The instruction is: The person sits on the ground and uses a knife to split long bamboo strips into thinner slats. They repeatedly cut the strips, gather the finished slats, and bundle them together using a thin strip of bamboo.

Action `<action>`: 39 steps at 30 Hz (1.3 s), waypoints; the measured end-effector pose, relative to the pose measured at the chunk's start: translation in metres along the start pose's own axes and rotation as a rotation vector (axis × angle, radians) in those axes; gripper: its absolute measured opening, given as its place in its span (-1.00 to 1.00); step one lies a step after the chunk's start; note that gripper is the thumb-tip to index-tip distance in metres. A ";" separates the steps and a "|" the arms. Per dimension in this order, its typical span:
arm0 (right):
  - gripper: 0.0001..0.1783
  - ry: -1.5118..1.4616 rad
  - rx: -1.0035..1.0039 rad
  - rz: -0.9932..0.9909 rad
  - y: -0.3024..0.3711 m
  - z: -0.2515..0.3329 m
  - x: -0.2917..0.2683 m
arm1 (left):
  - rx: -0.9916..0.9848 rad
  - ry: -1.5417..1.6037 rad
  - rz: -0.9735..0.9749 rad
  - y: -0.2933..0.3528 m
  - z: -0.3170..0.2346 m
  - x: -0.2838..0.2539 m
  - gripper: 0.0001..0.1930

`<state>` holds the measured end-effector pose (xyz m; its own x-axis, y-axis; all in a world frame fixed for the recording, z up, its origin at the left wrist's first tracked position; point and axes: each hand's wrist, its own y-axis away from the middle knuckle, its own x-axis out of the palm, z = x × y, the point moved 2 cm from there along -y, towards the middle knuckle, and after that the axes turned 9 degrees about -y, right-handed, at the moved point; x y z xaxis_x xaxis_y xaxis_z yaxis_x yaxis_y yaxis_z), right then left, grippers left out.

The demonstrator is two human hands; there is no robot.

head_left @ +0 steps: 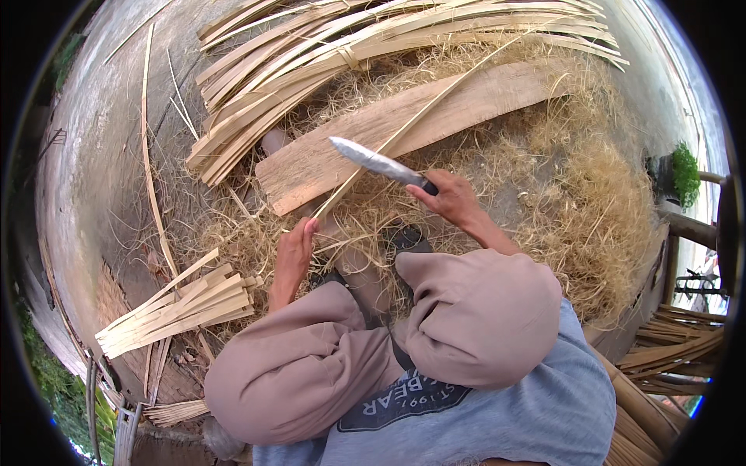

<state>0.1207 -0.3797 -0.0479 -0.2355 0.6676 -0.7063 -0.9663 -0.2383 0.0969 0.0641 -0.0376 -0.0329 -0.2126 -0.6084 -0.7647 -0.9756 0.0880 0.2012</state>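
I see left hand pinching strip, axis toward one-thirty; right hand grips knife, blade across it toward ten o'clock

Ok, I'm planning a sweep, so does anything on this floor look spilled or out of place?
Loose curly shavings litter the floor, thickest on the right, like ungathered waste. One long strip also lies on the left, apart from the large bundle.

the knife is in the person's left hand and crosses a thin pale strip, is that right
Not quite: the head view shows the knife in the right hand, not the left hand. It does cross a thin pale strip.
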 end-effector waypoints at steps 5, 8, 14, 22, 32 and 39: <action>-0.22 -0.070 0.567 -0.698 -0.031 -0.166 -0.169 | -0.026 0.177 0.136 -0.011 -0.001 -0.005 -0.56; -0.21 -0.098 0.648 -0.714 -0.032 -0.161 -0.203 | -0.278 0.616 0.515 -0.004 0.005 -0.031 -0.43; -0.21 -0.047 0.458 -0.530 -0.024 -0.123 -0.122 | -0.407 0.672 0.555 0.004 0.050 -0.027 -0.40; -0.30 0.037 -0.114 0.027 0.046 0.008 0.021 | -0.398 0.675 0.489 0.008 0.043 -0.010 -0.43; -0.27 0.065 0.061 -0.182 0.013 -0.054 -0.033 | -0.387 0.594 0.440 0.023 0.049 -0.019 -0.42; -0.33 0.016 0.360 -0.242 -0.022 -0.083 -0.075 | -0.427 0.585 0.443 0.030 0.082 -0.028 -0.40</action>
<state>0.1680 -0.4832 -0.0550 0.0008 0.6621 -0.7494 -0.9686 0.1867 0.1639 0.0359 0.0469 -0.0556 -0.3927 -0.9083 -0.1442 -0.6793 0.1808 0.7112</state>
